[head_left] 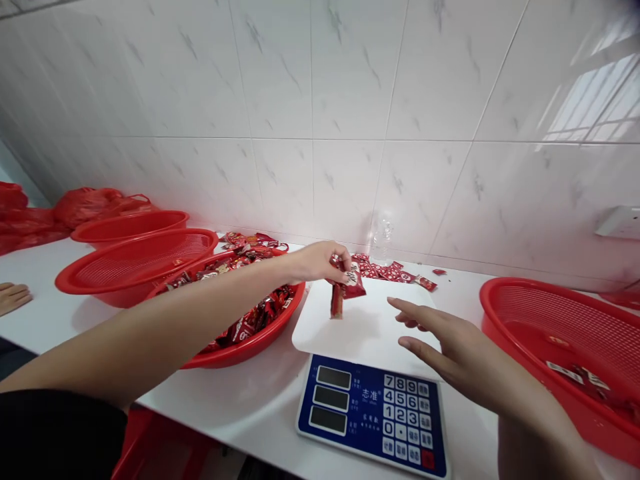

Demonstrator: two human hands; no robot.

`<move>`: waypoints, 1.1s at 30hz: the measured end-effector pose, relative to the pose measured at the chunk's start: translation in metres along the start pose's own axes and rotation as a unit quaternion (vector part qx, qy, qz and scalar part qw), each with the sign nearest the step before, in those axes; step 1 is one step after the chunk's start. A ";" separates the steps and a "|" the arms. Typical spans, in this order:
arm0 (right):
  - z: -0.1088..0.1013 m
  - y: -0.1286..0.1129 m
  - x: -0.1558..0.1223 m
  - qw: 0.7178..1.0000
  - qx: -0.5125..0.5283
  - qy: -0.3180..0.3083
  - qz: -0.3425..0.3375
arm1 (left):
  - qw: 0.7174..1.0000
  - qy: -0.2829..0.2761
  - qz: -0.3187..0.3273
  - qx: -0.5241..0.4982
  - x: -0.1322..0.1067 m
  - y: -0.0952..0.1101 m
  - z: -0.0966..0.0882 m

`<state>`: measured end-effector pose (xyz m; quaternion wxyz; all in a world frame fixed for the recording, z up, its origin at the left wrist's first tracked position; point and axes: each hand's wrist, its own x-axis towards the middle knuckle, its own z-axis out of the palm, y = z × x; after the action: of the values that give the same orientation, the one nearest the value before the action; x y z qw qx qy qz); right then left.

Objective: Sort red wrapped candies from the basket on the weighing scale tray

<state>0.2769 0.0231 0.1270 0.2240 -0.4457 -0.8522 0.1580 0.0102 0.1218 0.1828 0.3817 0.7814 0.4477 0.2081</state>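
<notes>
My left hand pinches small red snack packets above the white pan of a digital scale; one narrow packet hangs down from the fingers. Over the right side of the pan hovers my right hand, fingers apart and holding nothing. The scale's blue keypad panel faces me, its displays dark. Beneath my left forearm stands a red basket heaped with red packets, partly hidden by the arm.
Two red baskets stand at the left, near red plastic bags. A clear bottle and scattered red packets lie along the wall. At right, another red basket holds a few packets. Another person's hand rests at far left.
</notes>
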 end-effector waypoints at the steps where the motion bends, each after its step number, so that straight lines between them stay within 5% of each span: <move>1: 0.000 0.001 0.002 1.000 -0.011 0.000 -0.001 | 1.000 -0.021 0.000 -0.020 0.007 -0.002 0.012; 4: 0.002 0.003 0.008 0.999 -0.034 -0.009 -0.007 | 0.997 -0.076 -0.004 0.006 0.020 -0.012 0.038; 8: 0.010 0.006 0.017 0.999 -0.036 -0.039 -0.005 | 0.986 -0.111 -0.022 0.120 0.024 -0.024 0.045; 12: 0.021 0.010 0.026 0.995 -0.027 -0.092 -0.015 | 0.976 -0.073 -0.036 0.204 0.019 -0.034 0.024; 17: 0.031 0.005 0.029 0.994 -0.015 -0.102 -0.022 | 0.930 0.026 -0.086 0.356 0.009 -0.060 -0.028; 21: 0.036 -0.006 0.027 0.989 0.012 -0.116 -0.091 | 0.887 -0.015 -0.142 0.440 -0.004 -0.091 -0.062; 25: 0.039 -0.008 0.030 0.985 -0.007 -0.126 -0.118 | 0.871 -0.090 -0.155 0.457 -0.015 -0.116 -0.067; 33: 0.031 0.005 0.029 0.991 -0.049 -0.112 -0.058 | 0.887 0.027 -0.154 0.435 -0.023 -0.127 -0.057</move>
<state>0.2498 0.0483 0.1057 0.1136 -0.3855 -0.9030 0.1520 -0.1088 0.1647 0.1190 0.0181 0.7846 0.6179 -0.0475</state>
